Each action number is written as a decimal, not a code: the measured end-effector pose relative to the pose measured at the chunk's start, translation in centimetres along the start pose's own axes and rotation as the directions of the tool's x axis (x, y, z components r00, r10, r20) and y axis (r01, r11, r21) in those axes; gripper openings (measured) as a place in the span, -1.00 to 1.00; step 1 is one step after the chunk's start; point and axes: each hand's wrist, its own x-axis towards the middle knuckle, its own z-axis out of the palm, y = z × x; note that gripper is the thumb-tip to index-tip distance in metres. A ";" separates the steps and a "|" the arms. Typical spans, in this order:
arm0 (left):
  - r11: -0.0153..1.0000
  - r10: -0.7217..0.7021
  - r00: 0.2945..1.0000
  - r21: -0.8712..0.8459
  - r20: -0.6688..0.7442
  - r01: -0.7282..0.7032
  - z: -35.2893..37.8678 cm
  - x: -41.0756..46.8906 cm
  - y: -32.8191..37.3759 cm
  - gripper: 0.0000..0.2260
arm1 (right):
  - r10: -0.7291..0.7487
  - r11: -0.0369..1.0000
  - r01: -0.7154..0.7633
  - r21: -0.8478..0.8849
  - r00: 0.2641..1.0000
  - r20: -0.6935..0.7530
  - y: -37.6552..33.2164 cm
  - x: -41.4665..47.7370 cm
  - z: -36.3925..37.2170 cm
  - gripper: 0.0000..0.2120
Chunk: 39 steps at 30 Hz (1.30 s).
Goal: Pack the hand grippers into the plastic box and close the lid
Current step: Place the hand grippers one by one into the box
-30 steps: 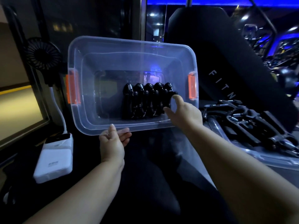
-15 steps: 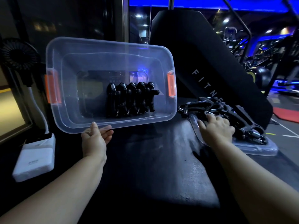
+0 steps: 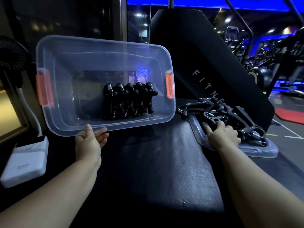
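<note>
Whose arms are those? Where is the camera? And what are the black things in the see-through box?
No machine here: these are a person's arms, filmed by a camera worn on that person's head, looking down. The left hand pinches the near edge of a clear plastic box, tipped up so you see inside. Five black hand grippers, squeezers for training fingers, stand in a row in it. The right hand rests on a pile of more grippers lying on the box's lid, on a black mat. Whether it has gripped one, I cannot tell. A white power bank lies at the left.
</note>
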 end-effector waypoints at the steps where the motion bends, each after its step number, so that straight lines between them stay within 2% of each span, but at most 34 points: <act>1: 1.000 -0.004 1.000 0.002 0.000 0.004 0.0 0.1 -0.1 -0.76 | -0.003 1.000 0.003 -0.001 1.000 0.006 0.0 0.1 -0.1 -0.45; 5: 1.000 -0.004 1.000 0.000 -0.003 0.004 0.0 0.3 -0.4 -0.77 | -0.045 0.999 0.045 0.007 0.999 0.012 0.0 0.5 -0.4 -0.55; 9: 1.000 0.005 1.000 -0.004 -0.002 -0.005 0.0 0.3 -0.3 -0.76 | -0.099 0.991 0.099 0.086 0.995 -0.006 0.2 0.7 -0.3 -0.61; 20: 1.000 0.006 1.000 0.003 -0.003 -0.006 -0.1 0.3 -0.4 -0.75 | -0.127 0.965 0.132 0.229 0.991 -0.035 -0.4 -2.3 -1.3 -0.53; 26: 1.000 -0.008 1.000 -0.005 -0.001 0.008 -0.2 0.6 -0.7 -0.79 | -0.205 0.969 0.209 0.130 0.978 -0.041 -1.6 -4.3 -2.2 -0.56; 32: 1.000 -0.006 1.000 0.001 -0.003 0.006 -0.2 0.7 -0.7 -0.76 | -0.354 0.934 0.356 0.019 0.933 -0.060 -3.4 -6.1 -2.4 -0.69; 39: 1.000 -0.005 1.000 -0.002 0.002 0.005 -0.3 0.7 -0.7 -0.76 | -0.496 0.865 0.499 -0.045 0.866 0.062 -5.0 -8.0 -1.0 -0.68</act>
